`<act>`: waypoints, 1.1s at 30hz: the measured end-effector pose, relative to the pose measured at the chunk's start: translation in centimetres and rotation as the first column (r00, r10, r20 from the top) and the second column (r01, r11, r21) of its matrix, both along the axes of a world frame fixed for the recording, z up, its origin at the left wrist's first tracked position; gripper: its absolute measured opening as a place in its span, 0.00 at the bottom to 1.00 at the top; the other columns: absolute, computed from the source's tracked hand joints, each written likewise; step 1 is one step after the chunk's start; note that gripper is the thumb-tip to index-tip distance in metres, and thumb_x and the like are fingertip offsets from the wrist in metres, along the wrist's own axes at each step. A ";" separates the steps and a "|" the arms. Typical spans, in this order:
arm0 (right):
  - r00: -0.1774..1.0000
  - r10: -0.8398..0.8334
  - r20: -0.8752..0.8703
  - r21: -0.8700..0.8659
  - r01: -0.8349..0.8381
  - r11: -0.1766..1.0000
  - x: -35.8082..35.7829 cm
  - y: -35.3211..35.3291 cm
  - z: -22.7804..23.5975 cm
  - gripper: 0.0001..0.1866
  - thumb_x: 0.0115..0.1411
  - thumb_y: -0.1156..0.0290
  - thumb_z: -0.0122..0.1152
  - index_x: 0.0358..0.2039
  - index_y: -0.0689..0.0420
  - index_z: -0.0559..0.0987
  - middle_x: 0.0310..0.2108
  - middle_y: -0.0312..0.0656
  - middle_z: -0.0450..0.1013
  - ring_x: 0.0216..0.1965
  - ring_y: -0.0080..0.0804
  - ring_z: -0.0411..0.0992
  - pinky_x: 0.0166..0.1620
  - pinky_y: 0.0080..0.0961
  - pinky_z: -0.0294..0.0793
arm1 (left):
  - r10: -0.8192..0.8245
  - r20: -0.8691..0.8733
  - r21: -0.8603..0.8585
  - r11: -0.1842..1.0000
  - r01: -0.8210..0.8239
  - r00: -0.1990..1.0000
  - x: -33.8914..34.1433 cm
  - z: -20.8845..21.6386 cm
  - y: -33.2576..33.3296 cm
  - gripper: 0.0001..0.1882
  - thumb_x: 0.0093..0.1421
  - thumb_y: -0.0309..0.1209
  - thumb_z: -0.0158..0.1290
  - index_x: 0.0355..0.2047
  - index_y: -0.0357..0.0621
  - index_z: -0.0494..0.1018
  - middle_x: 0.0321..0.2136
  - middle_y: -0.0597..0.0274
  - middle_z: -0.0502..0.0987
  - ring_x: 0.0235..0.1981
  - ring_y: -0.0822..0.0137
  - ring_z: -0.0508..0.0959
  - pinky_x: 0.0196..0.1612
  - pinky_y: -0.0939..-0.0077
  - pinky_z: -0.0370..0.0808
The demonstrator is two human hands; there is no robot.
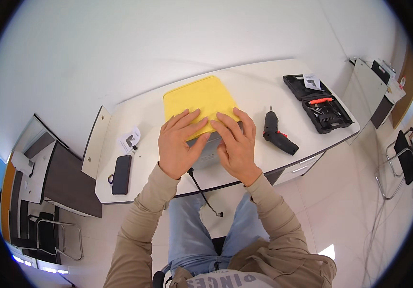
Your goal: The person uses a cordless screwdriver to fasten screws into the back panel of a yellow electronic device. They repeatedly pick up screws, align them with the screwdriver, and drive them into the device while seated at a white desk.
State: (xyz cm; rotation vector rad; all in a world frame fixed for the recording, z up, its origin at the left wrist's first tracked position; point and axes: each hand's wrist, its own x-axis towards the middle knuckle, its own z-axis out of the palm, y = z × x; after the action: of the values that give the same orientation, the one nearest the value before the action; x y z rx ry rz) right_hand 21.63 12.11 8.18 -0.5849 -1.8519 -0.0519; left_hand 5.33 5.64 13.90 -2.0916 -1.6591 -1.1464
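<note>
The left hand [181,144] and right hand [238,146] rest, fingers spread, on the near part of the yellow, rectangular, cloth-like sheet [197,96]. It lies on the white, dark-edged table [257,79], adjoining the grey, box-shaped object [207,154] (visible between the hands).

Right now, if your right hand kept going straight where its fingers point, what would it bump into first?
Probably the yellow cover: the right hand seems to be touching its near part, though exact contact is hard to tell.
</note>
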 end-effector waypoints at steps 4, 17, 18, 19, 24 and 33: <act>1.000 -0.023 0.021 0.017 0.023 1.000 0.2 -0.2 0.1 0.29 0.47 0.77 0.56 0.54 0.51 0.77 0.58 0.38 0.69 0.64 0.51 0.59 0.65 0.51 0.56 | -0.019 -0.028 0.006 1.000 0.019 0.999 -0.2 0.0 0.0 0.19 0.56 0.34 0.63 0.49 0.51 0.82 0.55 0.58 0.78 0.60 0.52 0.73 0.62 0.60 0.66; 0.895 -0.378 0.239 -0.185 0.424 0.887 10.9 1.4 -2.1 0.34 0.49 0.73 0.62 0.60 0.57 0.70 0.60 0.51 0.65 0.57 0.53 0.64 0.59 0.48 0.62 | -0.011 0.050 0.077 0.997 0.007 0.999 0.4 -0.2 0.0 0.15 0.55 0.32 0.63 0.44 0.50 0.84 0.52 0.57 0.80 0.58 0.53 0.76 0.63 0.58 0.68; 0.830 -0.414 0.374 -0.191 0.506 0.841 12.0 1.6 -2.9 0.39 0.46 0.70 0.63 0.63 0.56 0.68 0.61 0.51 0.63 0.56 0.53 0.65 0.57 0.48 0.63 | -0.014 0.050 0.077 0.997 0.010 0.999 0.4 -0.4 0.1 0.16 0.55 0.33 0.63 0.45 0.49 0.83 0.52 0.57 0.80 0.58 0.53 0.76 0.63 0.56 0.68; 0.785 -0.420 0.454 -0.203 0.551 0.810 12.5 1.8 -3.3 0.40 0.46 0.69 0.63 0.64 0.55 0.66 0.62 0.52 0.63 0.56 0.53 0.66 0.57 0.48 0.64 | -0.008 0.053 0.076 0.997 0.004 0.999 0.4 -0.5 0.1 0.16 0.55 0.33 0.63 0.45 0.49 0.83 0.52 0.58 0.80 0.58 0.53 0.75 0.63 0.56 0.67; 0.612 -0.418 0.671 -0.193 0.689 0.698 11.9 3.5 -4.6 0.39 0.46 0.68 0.63 0.63 0.54 0.67 0.52 0.48 0.70 0.46 0.49 0.72 0.44 0.49 0.72 | -0.022 0.040 0.066 0.998 0.020 0.999 0.0 -0.7 0.1 0.17 0.57 0.34 0.63 0.47 0.50 0.83 0.53 0.57 0.79 0.59 0.53 0.75 0.64 0.54 0.66; 0.776 -0.432 0.460 -0.352 0.606 0.713 11.8 4.7 -4.9 0.29 0.48 0.69 0.63 0.54 0.57 0.73 0.36 0.47 0.78 0.40 0.50 0.77 0.39 0.48 0.77 | -0.023 -0.013 0.105 0.994 0.024 1.000 -0.5 -0.8 0.4 0.17 0.57 0.35 0.64 0.48 0.52 0.82 0.53 0.58 0.79 0.58 0.53 0.75 0.63 0.55 0.68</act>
State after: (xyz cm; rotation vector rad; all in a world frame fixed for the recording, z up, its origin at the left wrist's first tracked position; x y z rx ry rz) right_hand 33.40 16.85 3.31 -1.5528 -1.9800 -0.0766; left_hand 4.88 5.99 13.10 -2.0543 -1.5378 -1.1984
